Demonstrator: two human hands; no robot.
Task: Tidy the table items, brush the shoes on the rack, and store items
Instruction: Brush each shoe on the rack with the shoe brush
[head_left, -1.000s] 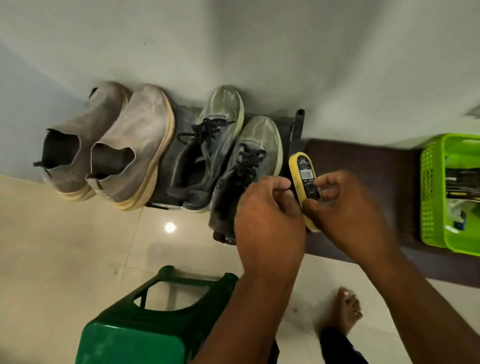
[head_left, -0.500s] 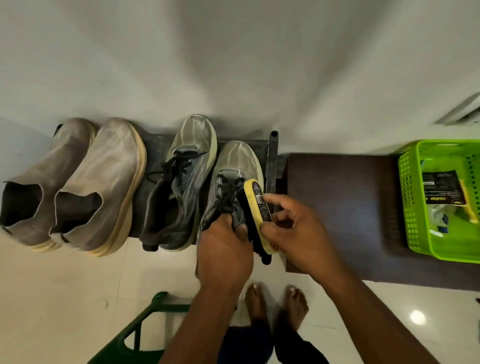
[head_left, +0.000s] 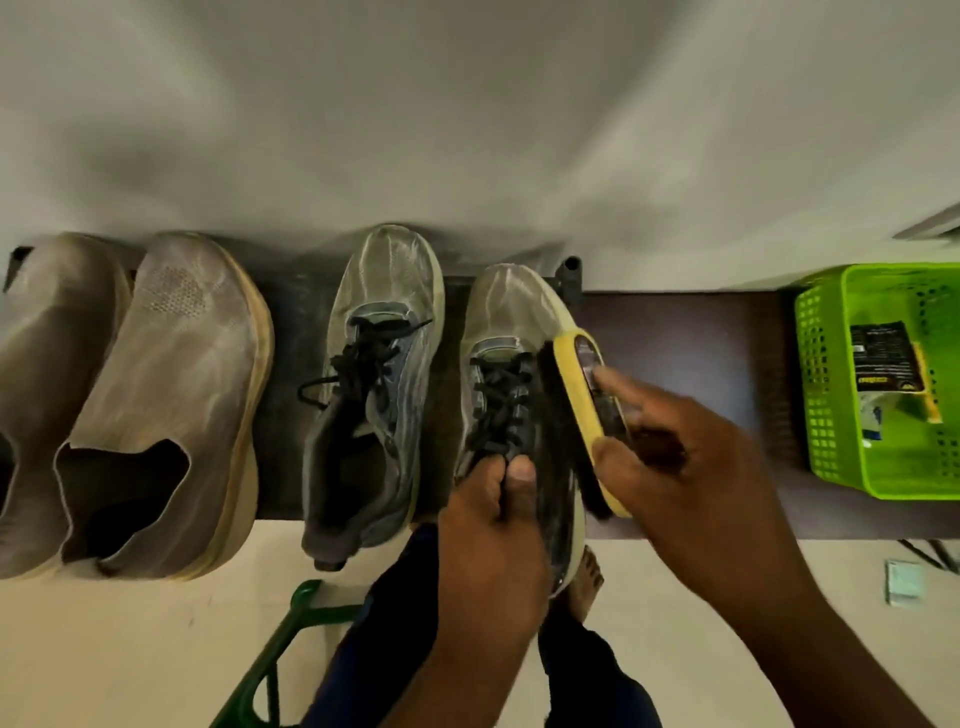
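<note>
The brush (head_left: 587, 415), light and stiff, is gripped by the right hand (head_left: 691, 462) at the shoe's (head_left: 511, 374) three o'clock; the soft, light shoe is steadied by the left hand (head_left: 488, 545), gripped at its collar.

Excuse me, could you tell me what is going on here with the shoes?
A person is brushing shoes on a low rack against the wall. The left hand grips the rightmost grey lace-up sneaker near its laces, while the right hand holds a yellow-backed brush, bristles against that shoe's right side. Its partner and a pair of beige slip-ons sit to the left, untouched. A green basket with packets stands on the dark table to the right.
</note>
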